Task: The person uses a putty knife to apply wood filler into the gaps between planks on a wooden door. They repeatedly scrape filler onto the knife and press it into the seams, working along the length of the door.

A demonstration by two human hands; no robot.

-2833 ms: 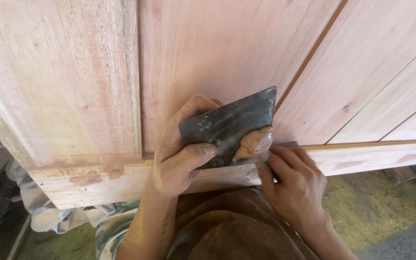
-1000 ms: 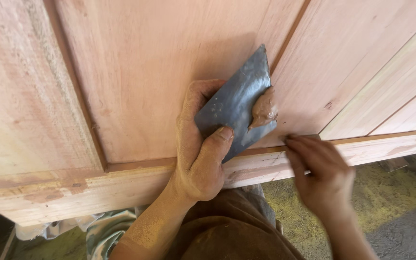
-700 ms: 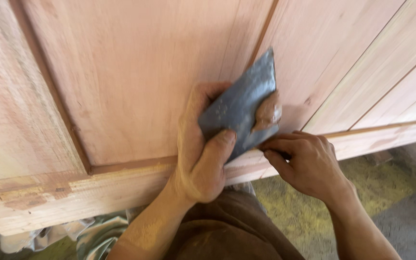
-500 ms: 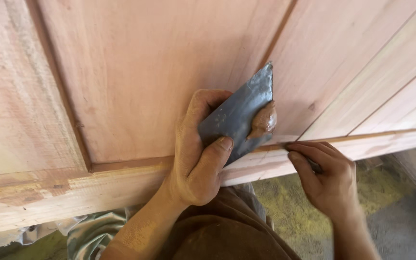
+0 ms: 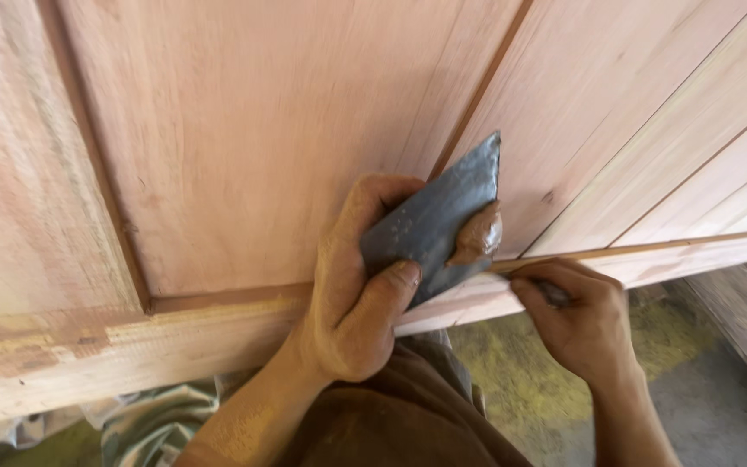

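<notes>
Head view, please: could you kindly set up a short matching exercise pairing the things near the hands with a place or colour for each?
Things:
1. metal plate
2. filler blob
3. right hand
4. wooden door

Descriptions:
A. reddish-brown, on the plate's edge
B. dark grey, gripped by the left hand
C. pale pinkish boards with grooves
D. at the lower rail, pinching a small tool

Pairs: 1-B, 2-A, 3-D, 4-C

No pkgs, labels, signs, screens.

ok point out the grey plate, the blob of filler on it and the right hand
grey plate (image 5: 430,229), head view, middle of its flat face
blob of filler (image 5: 477,238), head view, centre of the lump
right hand (image 5: 583,320), head view, back of the hand
</notes>
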